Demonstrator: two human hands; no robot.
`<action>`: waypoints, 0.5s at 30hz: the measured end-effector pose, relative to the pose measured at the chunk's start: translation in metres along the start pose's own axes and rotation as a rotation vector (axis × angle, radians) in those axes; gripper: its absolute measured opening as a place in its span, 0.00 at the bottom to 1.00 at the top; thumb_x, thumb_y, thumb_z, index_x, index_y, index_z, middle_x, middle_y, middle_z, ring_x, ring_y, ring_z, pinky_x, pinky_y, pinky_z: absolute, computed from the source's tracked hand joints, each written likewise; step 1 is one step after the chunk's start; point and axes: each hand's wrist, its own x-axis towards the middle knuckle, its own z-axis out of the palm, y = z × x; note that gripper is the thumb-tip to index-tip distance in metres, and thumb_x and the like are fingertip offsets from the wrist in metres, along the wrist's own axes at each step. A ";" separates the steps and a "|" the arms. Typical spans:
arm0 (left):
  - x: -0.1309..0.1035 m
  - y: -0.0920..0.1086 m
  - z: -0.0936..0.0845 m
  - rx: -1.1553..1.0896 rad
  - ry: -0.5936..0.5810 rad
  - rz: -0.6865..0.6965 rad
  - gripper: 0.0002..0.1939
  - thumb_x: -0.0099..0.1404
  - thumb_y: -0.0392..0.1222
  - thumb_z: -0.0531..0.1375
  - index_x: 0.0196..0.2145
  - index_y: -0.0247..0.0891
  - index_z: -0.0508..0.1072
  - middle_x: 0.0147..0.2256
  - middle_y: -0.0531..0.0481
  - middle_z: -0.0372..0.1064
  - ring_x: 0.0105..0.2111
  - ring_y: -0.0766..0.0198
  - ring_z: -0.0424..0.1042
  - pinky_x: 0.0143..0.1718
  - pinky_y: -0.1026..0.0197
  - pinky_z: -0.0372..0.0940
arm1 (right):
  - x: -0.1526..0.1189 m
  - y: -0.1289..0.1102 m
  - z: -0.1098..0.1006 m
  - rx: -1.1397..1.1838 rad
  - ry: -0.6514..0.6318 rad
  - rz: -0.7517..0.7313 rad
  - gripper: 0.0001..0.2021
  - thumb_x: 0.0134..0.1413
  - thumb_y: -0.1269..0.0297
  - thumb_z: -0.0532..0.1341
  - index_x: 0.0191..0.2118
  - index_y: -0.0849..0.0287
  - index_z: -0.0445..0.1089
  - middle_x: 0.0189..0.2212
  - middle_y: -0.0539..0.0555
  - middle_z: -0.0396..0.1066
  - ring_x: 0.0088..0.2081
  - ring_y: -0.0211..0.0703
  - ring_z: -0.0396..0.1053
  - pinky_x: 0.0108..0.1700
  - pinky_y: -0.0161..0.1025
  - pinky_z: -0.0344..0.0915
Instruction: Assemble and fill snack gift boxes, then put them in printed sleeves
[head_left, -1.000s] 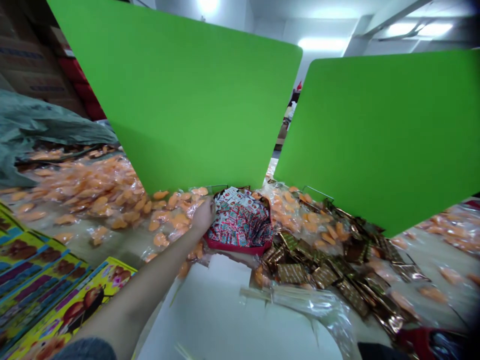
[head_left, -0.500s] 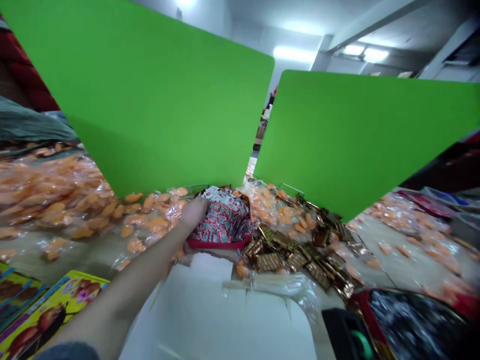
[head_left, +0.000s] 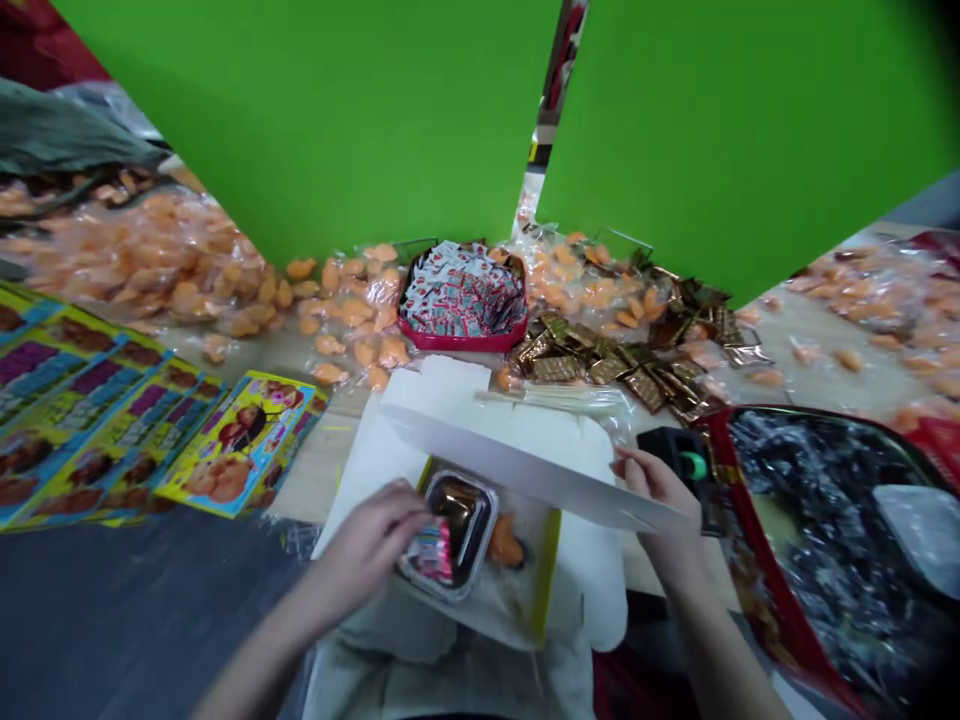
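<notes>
An open box (head_left: 546,580) with yellow edges and a pale inside lies before me on white cardboard (head_left: 600,590). Inside it sit a clear-rimmed black plastic tray (head_left: 480,545) with a brown-gold packet (head_left: 459,497), and an orange wrapped piece (head_left: 505,543) beside the tray. My left hand (head_left: 384,530) is over the tray's left side, fingers closed on a red-and-white sachet (head_left: 433,553); blur softens the fingertips. With closed fingers, my right hand (head_left: 654,490) grips the right end of the box's raised lid (head_left: 517,470).
A red bin of sachets (head_left: 461,342) stands behind the box, near brown-gold packets (head_left: 559,368) and bagged orange pieces (head_left: 352,310). Yellow printed boxes (head_left: 236,440) lie left. At right are a black tape dispenser (head_left: 664,445) and a red container (head_left: 739,500). Green panels (head_left: 337,120) rise behind.
My left hand has drawn back from the red bin to the tray. My right hand has come into view, holding the lid. The view has tilted down, showing the open box.
</notes>
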 end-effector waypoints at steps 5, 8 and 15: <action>0.005 0.003 0.056 0.457 -0.142 0.117 0.15 0.68 0.45 0.49 0.47 0.43 0.72 0.46 0.44 0.69 0.47 0.54 0.66 0.46 0.51 0.62 | -0.026 -0.010 -0.005 -0.023 0.033 -0.050 0.16 0.53 0.55 0.54 0.40 0.59 0.73 0.35 0.57 0.74 0.37 0.47 0.72 0.39 0.41 0.67; -0.008 -0.010 0.057 0.545 -0.094 0.225 0.25 0.68 0.46 0.51 0.61 0.44 0.55 0.61 0.41 0.53 0.59 0.51 0.55 0.57 0.45 0.54 | -0.054 -0.002 -0.020 -0.058 0.199 -0.029 0.17 0.55 0.55 0.54 0.41 0.60 0.72 0.35 0.58 0.74 0.39 0.48 0.71 0.43 0.44 0.66; -0.039 -0.033 0.035 0.580 -0.122 0.353 0.29 0.67 0.46 0.52 0.63 0.46 0.50 0.62 0.47 0.53 0.63 0.53 0.48 0.62 0.40 0.39 | -0.123 0.014 -0.022 -0.108 0.237 0.003 0.20 0.56 0.50 0.52 0.40 0.62 0.70 0.35 0.59 0.73 0.37 0.49 0.71 0.42 0.45 0.65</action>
